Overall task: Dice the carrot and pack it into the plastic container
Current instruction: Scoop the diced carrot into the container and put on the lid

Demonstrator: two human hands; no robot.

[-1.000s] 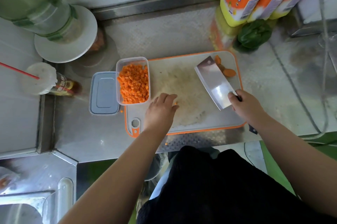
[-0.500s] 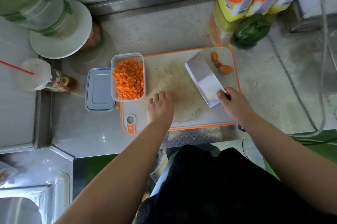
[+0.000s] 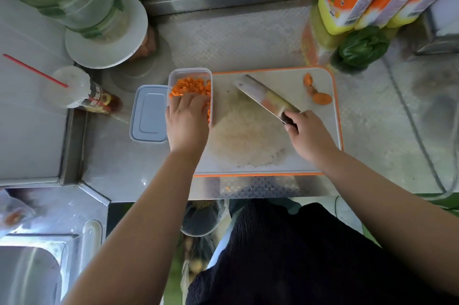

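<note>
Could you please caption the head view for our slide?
Left hand over diced carrot in plastic container; right hand holds cleaver.

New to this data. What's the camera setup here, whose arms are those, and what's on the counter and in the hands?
There is no robot: a person works with bare hands, filmed by one wide-angle camera worn on the head, looking down. On the steel counter lies a cutting board with a few carrot ends at its far right corner. The plastic container of diced carrot stands at the board's left edge, its lid beside it. The left hand reaches into the container, fingers on the dice. The right hand grips the handle of a cleaver.
</note>
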